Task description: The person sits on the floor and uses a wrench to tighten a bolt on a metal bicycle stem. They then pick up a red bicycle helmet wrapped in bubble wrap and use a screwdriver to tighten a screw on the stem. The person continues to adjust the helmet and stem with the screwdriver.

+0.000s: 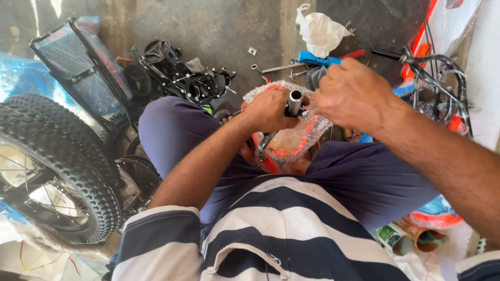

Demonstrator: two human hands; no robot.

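While hands (271,110) grip tube (295,101), tyre (62,156) left

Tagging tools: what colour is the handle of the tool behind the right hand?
Bright blue handle, seen in the head view.

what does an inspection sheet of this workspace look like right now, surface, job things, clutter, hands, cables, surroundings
surface: bare grey concrete floor, stained, tools lying on it
job's things: orange frame part in bubble wrap between the knees, with a metal tube sticking up out of it
clutter: blue-handled tool, spanner, white plastic bag, small bottles by the right thigh
grippers: left hand closed around the wrapped part beside the tube; right hand closed just right of the tube, what it grips is hidden
cables: thin black cable at upper right
surroundings: knobby black tyre at left, black pedals and parts, chrome basket frame at right
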